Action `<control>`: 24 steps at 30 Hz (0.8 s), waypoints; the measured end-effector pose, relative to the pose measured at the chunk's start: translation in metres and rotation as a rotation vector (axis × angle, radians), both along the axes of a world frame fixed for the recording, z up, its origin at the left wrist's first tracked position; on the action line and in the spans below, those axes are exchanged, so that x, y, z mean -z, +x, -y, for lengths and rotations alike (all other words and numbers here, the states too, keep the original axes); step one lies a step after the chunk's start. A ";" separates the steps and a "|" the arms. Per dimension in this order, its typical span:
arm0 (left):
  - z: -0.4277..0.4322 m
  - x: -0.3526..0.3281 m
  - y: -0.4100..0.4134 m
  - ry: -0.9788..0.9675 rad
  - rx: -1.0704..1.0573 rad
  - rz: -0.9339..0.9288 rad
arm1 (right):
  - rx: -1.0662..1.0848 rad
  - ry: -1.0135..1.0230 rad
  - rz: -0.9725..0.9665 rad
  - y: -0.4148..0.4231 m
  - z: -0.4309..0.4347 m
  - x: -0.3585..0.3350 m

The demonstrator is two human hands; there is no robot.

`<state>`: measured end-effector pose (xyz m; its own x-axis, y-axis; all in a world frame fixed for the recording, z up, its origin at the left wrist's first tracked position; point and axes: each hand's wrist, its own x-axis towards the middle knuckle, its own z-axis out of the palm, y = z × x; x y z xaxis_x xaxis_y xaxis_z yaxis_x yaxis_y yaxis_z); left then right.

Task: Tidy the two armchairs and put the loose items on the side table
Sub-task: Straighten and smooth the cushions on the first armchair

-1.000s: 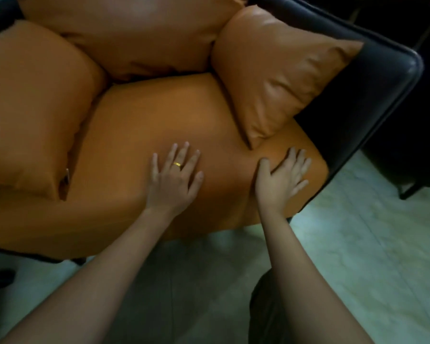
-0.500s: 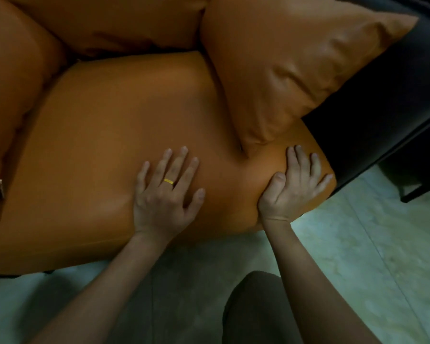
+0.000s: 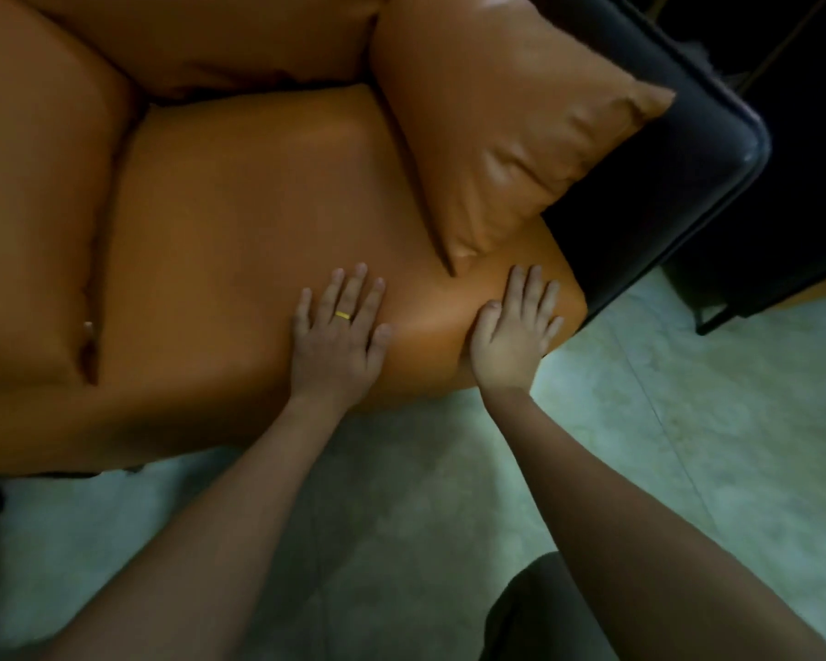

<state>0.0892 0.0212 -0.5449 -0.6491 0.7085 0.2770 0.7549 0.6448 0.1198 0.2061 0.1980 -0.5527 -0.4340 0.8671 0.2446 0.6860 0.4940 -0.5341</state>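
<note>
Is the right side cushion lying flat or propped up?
Propped up: the side cushion leans against the dark armrest, its lower corner on the seat cushion.

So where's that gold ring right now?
On the left hand, worn as a gold ring, pressed flat on the orange seat cushion, beside the right hand.

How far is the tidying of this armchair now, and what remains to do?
Looks done: the right cushion and the left cushion stand against the arms, and no loose items lie on the seat. In hand: the left hand and the right hand press flat, fingers spread, on the front of the seat cushion. Left: the second armchair and the side table are out of view, so their state is unknown.
</note>
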 end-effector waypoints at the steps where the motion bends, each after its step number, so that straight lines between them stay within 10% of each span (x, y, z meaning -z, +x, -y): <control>1: 0.003 -0.010 0.003 -0.039 0.014 0.075 | -0.043 -0.094 0.043 0.006 0.007 -0.013; 6: 0.031 -0.070 0.005 -0.273 0.032 0.546 | -0.263 -0.613 0.351 0.033 0.015 -0.079; 10: 0.058 -0.135 0.028 -0.037 -0.256 1.221 | -0.261 -0.898 0.377 0.060 0.043 -0.164; 24: 0.137 -0.405 0.143 0.158 -0.639 1.418 | -0.192 -1.055 0.250 0.167 0.097 -0.406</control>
<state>0.2326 -0.1163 -0.1399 -0.6051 0.2477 -0.7566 -0.4128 0.7150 0.5642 0.3736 0.1013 -0.1462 -0.5179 0.5013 -0.6932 0.7945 -0.0186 -0.6070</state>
